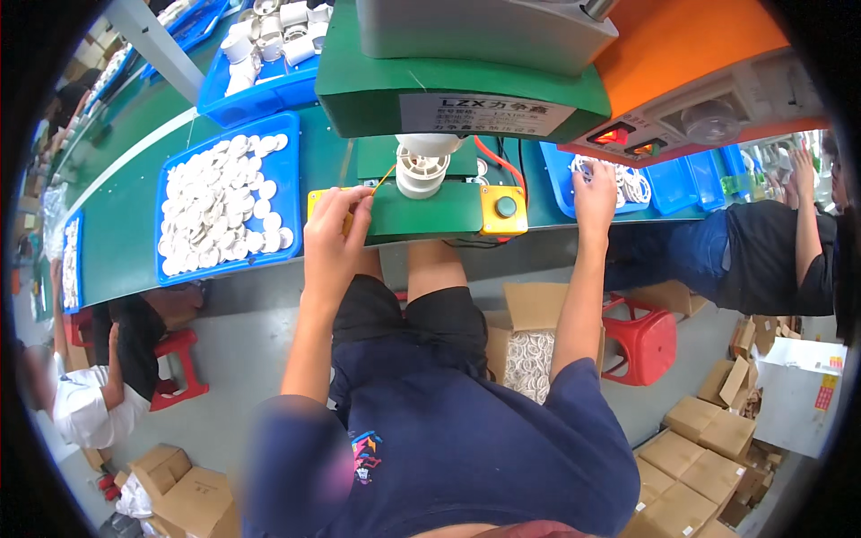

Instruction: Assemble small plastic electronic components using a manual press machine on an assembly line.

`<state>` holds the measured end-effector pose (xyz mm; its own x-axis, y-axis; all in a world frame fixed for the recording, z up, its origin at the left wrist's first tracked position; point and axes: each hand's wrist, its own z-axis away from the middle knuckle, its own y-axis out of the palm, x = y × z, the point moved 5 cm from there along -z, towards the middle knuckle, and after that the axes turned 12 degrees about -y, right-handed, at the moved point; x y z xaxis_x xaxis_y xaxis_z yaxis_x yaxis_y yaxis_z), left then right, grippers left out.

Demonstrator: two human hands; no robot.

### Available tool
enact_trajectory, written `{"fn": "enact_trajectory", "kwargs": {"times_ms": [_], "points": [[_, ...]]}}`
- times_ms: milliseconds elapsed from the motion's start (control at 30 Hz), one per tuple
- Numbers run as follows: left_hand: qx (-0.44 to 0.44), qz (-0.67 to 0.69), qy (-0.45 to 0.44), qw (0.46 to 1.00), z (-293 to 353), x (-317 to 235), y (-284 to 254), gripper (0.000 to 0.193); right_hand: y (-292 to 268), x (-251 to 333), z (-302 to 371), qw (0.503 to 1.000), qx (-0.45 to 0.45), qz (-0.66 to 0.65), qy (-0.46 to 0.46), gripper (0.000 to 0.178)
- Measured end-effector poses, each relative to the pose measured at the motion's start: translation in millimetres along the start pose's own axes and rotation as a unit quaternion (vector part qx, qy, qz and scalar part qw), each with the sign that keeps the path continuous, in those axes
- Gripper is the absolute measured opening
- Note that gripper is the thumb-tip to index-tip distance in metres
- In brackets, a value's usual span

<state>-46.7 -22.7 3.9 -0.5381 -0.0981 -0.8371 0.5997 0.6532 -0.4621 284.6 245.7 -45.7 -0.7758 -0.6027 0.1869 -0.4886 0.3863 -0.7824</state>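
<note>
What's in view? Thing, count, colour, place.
Bench: one, green, across top
Press: one, green and grey, top centre
Housing: one, orange, top right
Cylindrical part: one, white, under press
Boxes: two, yellow, flanking press
Thin strip: one, orange, beside cylindrical part
Trays: several, blue, bench
Discs: many, white, left tray
Cups: many, white, upper-left tray
Rings: many, white, right tray
Stools: two visible, red, floor
Cartons: many, brown, floor
Co-workers: several, varied clothes, both sides
Left grip: one, bare, near left box
Right grip: one, bare, at rings

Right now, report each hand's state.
Left hand: half-curled at the yellow box, thin orange strip beside it; grip cannot be told.
Right hand: down among white rings in a blue tray; hold cannot be told.
</note>
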Motion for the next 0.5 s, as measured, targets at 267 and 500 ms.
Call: {"fn": "enact_trajectory", "kwargs": {"times_ms": [267, 500], "points": [[-0.023, -0.004, 0.028, 0.999, 1.1, 0.4, 2.8, 0.011, 4.9, 1.3, -6.5, 0.999, 0.023, -0.035, 0.023, 0.03], [-0.031, -0.008, 0.031, 0.999, 2.7, 1.8, 5.3, 0.012, 6.2, -0.6, -6.0, 0.989, 0.052, -0.079, 0.114, 0.03]]}}
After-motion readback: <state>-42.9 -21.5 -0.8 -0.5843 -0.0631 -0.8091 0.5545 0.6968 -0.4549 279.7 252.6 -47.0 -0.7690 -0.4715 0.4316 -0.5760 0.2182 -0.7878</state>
